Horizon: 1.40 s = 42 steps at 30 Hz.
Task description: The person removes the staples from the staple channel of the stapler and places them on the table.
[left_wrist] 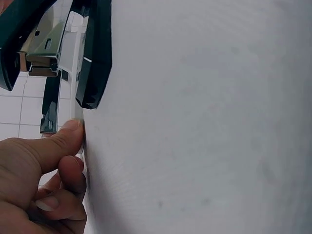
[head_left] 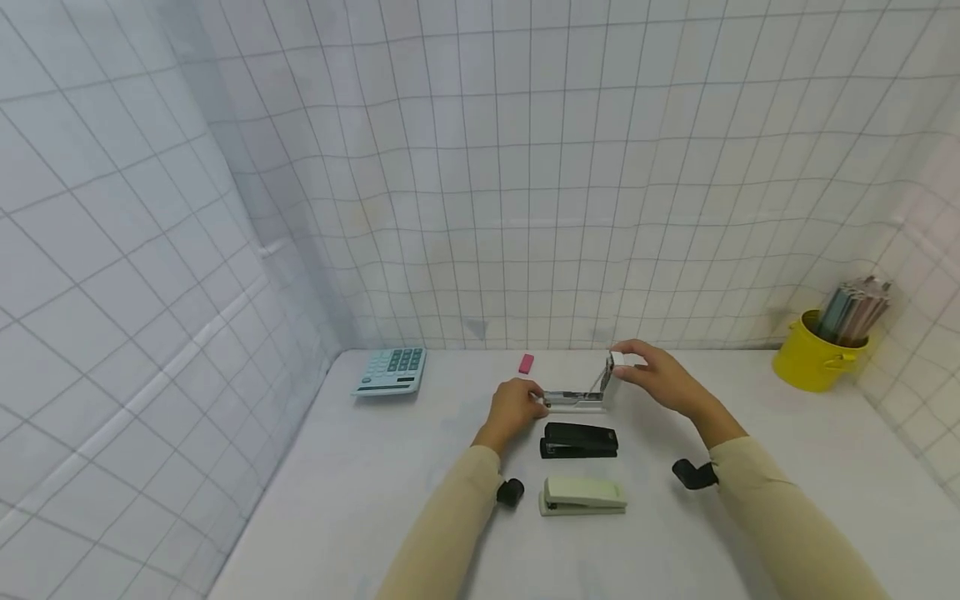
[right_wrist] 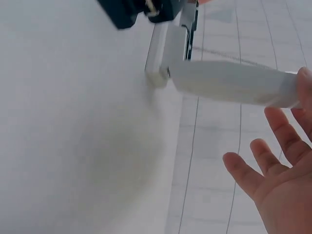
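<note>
A white stapler lies on the table with its top cover swung up steeply at the right end. My left hand grips the left end of its base; in the left wrist view the thumb presses on that end. Between thumb and fingertips, my right hand pinches the free end of the raised cover. A thin spring stretches beside the cover in the right wrist view. Just in front of the white stapler lies a black stapler, and nearer me a pale green stapler.
Behind the left hand is a small pink block. A light blue calculator stands at the back left. At the back right, a yellow bucket holds a bundle of pencil-like sticks. Grid-patterned white walls enclose the table.
</note>
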### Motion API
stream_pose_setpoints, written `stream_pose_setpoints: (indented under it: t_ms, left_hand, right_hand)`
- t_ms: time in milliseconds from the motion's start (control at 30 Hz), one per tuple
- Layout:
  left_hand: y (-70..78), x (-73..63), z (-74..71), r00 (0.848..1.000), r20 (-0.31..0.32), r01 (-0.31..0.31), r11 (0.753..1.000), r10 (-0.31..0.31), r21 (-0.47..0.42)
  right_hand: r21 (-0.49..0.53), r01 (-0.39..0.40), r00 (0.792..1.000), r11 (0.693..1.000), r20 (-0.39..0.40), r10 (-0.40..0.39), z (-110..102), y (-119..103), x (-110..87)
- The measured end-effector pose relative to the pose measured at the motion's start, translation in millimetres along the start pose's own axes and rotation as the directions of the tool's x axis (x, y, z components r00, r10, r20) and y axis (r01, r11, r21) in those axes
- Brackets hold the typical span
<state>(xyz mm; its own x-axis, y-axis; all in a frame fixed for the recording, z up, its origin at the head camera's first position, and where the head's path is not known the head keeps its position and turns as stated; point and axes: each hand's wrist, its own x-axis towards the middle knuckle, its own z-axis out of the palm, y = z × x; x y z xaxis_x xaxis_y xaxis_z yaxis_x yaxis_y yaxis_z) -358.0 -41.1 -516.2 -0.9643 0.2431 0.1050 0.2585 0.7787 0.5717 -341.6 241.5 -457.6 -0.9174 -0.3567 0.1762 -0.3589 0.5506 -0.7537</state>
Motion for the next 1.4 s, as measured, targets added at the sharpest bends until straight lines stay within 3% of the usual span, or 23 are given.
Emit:
stream_pose_setpoints:
  t_ms: [167,333,533,667,767,867,933,1000,1067,1133,1200,1400]
  left_hand:
    - [1.5,1.4,1.6,1.0,0.016,-0.012,1.0,0.012,0.026]
    - [1.8,0.3,0.9,1.0,0.005,-0.01,0.999,0.01,0.033]
    - [0.7,-1.8,1.5,0.999,0.024,0.03,0.999,-0.031,0.033]
    - [0.1,-1.4,2.0,0.999,0.022,0.04,0.998,-0.041,0.04]
    - [0.4,-0.9,1.5,0.999,0.017,0.044,0.998,-0.045,0.036]
    - [0.9,-0.4,1.1,0.999,0.017,0.048,0.998,-0.049,0.027]
    - [0.9,-0.2,1.0,0.998,0.015,0.053,0.998,-0.053,0.022]
    - [0.3,-0.4,0.9,0.998,0.015,0.059,0.998,-0.06,0.017]
    - [-0.2,-0.6,0.6,0.998,0.014,0.058,0.998,-0.058,0.012]
    - [-1.1,-0.4,0.4,0.999,0.011,0.051,0.999,-0.051,0.012]
    - [-2.2,-0.1,0.0,0.999,0.005,0.042,0.999,-0.042,0.014]
    - [-2.1,0.5,0.7,0.999,0.007,0.033,0.999,-0.033,0.017]
  right_hand:
    - [-0.011,-0.047,0.999,0.999,0.016,0.047,-21.1,17.4,-16.6]
    - [-0.195,-0.088,0.995,0.977,0.029,0.096,-37.3,31.4,-28.7]
    - [-0.368,-0.113,0.985,0.923,0.082,0.153,-35.2,43.9,-33.0]
    - [-0.419,-0.107,0.987,0.902,0.066,0.147,-33.4,41.2,-33.0]
    - [-0.446,-0.116,0.989,0.887,0.033,0.145,-35.0,25.4,-30.5]
    - [-0.395,-0.131,0.991,0.909,-0.022,0.133,-30.9,1.9,-22.9]
    - [-0.3,-0.129,0.992,0.945,-0.041,0.122,-21.2,-12.2,-14.5]
    - [-0.164,-0.127,0.992,0.978,-0.01,0.127,-6.7,-21.8,-4.2]
    - [-0.016,-0.156,0.986,0.988,0.064,0.157,10.4,-26.8,6.9]
    - [0.112,-0.22,0.968,0.969,0.149,0.202,27.4,-28.9,17.3]
    - [0.177,-0.28,0.948,0.944,0.207,0.242,43.2,-29.8,26.0]
    - [0.208,-0.381,0.916,0.901,0.219,0.337,69.1,-29.3,36.2]
